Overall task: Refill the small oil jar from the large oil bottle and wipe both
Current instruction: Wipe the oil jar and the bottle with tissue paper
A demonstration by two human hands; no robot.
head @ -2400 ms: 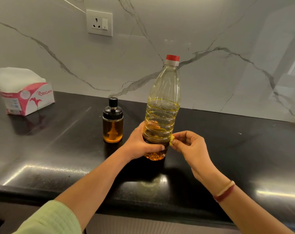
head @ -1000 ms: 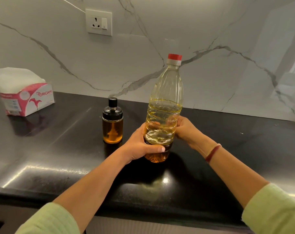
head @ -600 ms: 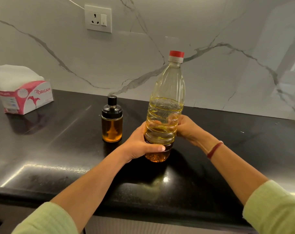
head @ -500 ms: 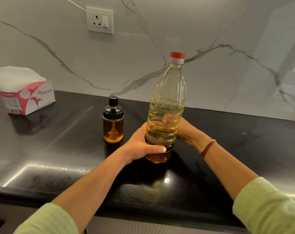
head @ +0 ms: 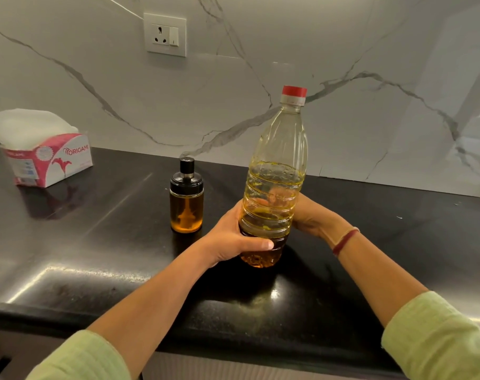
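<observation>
Your hands: both are on the large oil bottle [head: 274,187]. Your left hand [head: 233,238] grips its lower body from the left, thumb laid across the front. Your right hand [head: 311,215] holds the right and far side, and its curled fingers show through the oil.
Counter [head: 96,256]: a dark, glossy slab that carries everything here. The bottle's base is at or just above it, and I cannot tell whether it rests.
Bottle: dead centre between your hands, long axis close to vertical, with the top leaning slightly right. It looks a little under half full.
Tissue box [head: 47,160]: far left against the wall, well apart from both hands and nearer your left. Tissues stand out of the top.
Small oil jar [head: 186,207]: upright, to the left of the bottle and slightly behind it, near your left hand but not touching. It already holds amber oil nearly to its neck.
Red cap [head: 294,91]: seated on the bottle's neck, high above both hands.
Black lid [head: 186,178]: on the jar, closed.
What the next move turns on: both closures are on, so nothing can pour. My judgement is that your left hand, being lower, should steady the body while your right goes straight up the bottle's axis to the cap. The jar lies on your left side, so a pour would tip that way.
</observation>
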